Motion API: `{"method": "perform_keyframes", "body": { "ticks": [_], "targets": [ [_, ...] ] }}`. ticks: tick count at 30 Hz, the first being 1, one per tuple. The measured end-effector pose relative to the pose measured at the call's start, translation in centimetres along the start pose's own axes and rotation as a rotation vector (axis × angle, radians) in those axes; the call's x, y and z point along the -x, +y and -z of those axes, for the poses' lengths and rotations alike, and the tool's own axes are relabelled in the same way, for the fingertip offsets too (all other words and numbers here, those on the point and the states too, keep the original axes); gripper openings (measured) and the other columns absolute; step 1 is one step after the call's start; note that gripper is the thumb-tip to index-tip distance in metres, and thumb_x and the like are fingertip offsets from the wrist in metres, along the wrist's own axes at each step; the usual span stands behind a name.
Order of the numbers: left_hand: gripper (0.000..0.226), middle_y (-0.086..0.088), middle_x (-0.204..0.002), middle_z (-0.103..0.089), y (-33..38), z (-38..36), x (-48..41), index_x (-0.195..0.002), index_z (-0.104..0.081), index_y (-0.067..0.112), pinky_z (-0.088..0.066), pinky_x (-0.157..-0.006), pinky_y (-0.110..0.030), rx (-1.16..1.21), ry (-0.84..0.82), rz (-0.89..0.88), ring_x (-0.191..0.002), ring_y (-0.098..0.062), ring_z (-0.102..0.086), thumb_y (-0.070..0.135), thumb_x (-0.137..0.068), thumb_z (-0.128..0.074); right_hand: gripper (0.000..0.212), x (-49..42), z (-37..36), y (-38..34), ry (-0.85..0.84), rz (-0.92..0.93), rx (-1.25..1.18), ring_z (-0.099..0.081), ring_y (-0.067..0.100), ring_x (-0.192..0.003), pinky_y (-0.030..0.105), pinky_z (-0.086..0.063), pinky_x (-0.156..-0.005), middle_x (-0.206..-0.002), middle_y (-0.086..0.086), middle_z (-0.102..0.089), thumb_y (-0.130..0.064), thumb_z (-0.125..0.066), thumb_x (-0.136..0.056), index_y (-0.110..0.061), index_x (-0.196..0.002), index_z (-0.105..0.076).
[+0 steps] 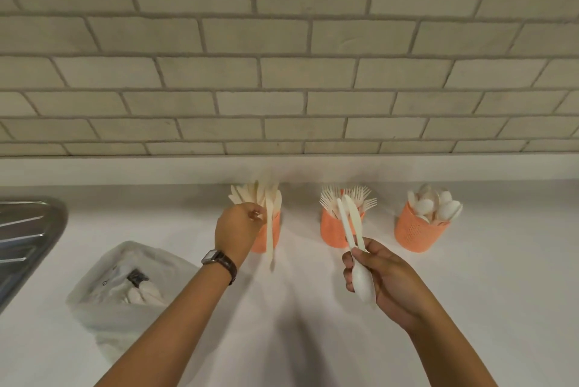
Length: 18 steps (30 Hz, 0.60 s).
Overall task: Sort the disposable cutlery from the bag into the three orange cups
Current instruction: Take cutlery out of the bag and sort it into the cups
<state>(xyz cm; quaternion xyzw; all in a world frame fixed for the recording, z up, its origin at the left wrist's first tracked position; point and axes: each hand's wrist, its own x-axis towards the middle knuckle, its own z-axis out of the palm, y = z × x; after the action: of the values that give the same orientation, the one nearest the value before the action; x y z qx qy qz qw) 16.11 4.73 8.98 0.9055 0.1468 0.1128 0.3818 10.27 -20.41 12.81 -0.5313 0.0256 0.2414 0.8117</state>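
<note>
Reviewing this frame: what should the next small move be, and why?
Probably the left hand should lift the cream plastic knife it pinches and drop it into the leftmost orange perforated cup, which already holds knives; the knife hangs in front of that cup, not inside. The right hand holds a white plastic spoon and more knives, awaiting sorting.

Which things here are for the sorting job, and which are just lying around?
For the job: bag, knife cup, fork cup, spoon cup, left hand pinching a knife, right hand holding a spoon and second knife.
Not part of it: sink, wristwatch.
</note>
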Motion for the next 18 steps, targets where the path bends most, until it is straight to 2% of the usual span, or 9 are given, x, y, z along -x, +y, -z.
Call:
{"method": "perform_keyframes", "body": {
  "ticks": [2, 4, 6, 10, 14, 16, 18],
  "targets": [
    [0.022, 0.000, -0.076, -0.071, 0.1, -0.1, 0.1, -0.082, -0.076, 0.019, -0.044, -0.059, -0.023, -0.059, -0.040, 0.012, -0.072, -0.021, -0.064, 0.011, -0.082, -0.055, 0.011, 0.0, 0.1, 0.0, 0.001, 0.000, -0.001, -0.050, 0.021, -0.055, 0.028, -0.045, -0.051, -0.070, 0.011, -0.055, -0.003, -0.042, -0.094, -0.005, -0.100, -0.052],
    [0.026, -0.002, -0.052, -0.057, 0.3, -0.3, 0.2, -0.056, -0.065, 0.014, -0.036, -0.049, -0.024, -0.102, -0.071, 0.037, -0.051, -0.021, -0.052, 0.019, -0.080, -0.055, 0.011, 0.1, 0.3, 0.1, 0.002, 0.002, 0.002, -0.050, 0.021, -0.055, 0.029, -0.045, -0.051, -0.071, 0.012, -0.055, -0.003, -0.043, -0.094, -0.005, -0.099, -0.052],
    [0.032, -0.002, -0.047, -0.051, 0.2, -0.7, 0.0, -0.051, -0.057, 0.011, -0.035, -0.048, -0.025, -0.147, -0.088, 0.058, -0.048, -0.019, -0.048, 0.028, -0.078, -0.059, 0.011, 0.1, 0.4, 0.2, 0.003, 0.001, 0.005, -0.050, 0.021, -0.055, 0.029, -0.046, -0.051, -0.071, 0.012, -0.055, -0.003, -0.043, -0.094, -0.005, -0.100, -0.053],
    [0.015, -0.005, -0.076, -0.069, 0.4, -1.2, -0.1, -0.078, -0.074, 0.009, -0.050, -0.066, -0.030, -0.111, -0.075, 0.051, -0.077, -0.025, -0.061, 0.015, -0.081, -0.060, 0.012, 0.1, 0.6, 0.3, -0.004, -0.003, 0.019, -0.051, 0.021, -0.056, 0.029, -0.047, -0.051, -0.072, 0.012, -0.056, -0.003, -0.043, -0.094, -0.004, -0.101, -0.053],
    [0.017, -0.005, -0.069, -0.063, 0.6, -0.2, -0.4, -0.081, -0.071, 0.007, -0.036, -0.053, -0.021, 0.073, 0.022, 0.038, -0.066, -0.021, -0.055, 0.017, -0.088, -0.059, 0.012, 0.2, 1.0, 0.3, 0.001, -0.002, 0.024, -0.051, 0.021, -0.056, 0.030, -0.047, -0.052, -0.072, 0.012, -0.056, -0.004, -0.043, -0.095, -0.003, -0.103, -0.052],
    [0.016, -0.005, -0.075, -0.065, 0.9, 1.0, -0.9, -0.088, -0.070, 0.010, -0.035, -0.054, -0.023, 0.169, 0.081, 0.017, -0.064, -0.018, -0.054, 0.021, -0.090, -0.058, 0.013, 0.2, 1.2, 0.4, 0.003, -0.006, 0.020, -0.051, 0.022, -0.056, 0.030, -0.047, -0.052, -0.073, 0.012, -0.055, -0.004, -0.043, -0.094, -0.003, -0.105, -0.051],
    [0.016, -0.006, -0.070, -0.062, 1.5, 2.3, -1.5, -0.085, -0.067, 0.010, -0.036, -0.053, -0.025, 0.264, 0.138, -0.034, -0.057, -0.016, -0.050, 0.022, -0.091, -0.058, 0.015, 0.2, 1.2, 0.5, 0.004, -0.011, 0.019, -0.051, 0.022, -0.056, 0.030, -0.047, -0.052, -0.073, 0.013, -0.055, -0.004, -0.043, -0.094, -0.003, -0.106, -0.051]
  ]
}}
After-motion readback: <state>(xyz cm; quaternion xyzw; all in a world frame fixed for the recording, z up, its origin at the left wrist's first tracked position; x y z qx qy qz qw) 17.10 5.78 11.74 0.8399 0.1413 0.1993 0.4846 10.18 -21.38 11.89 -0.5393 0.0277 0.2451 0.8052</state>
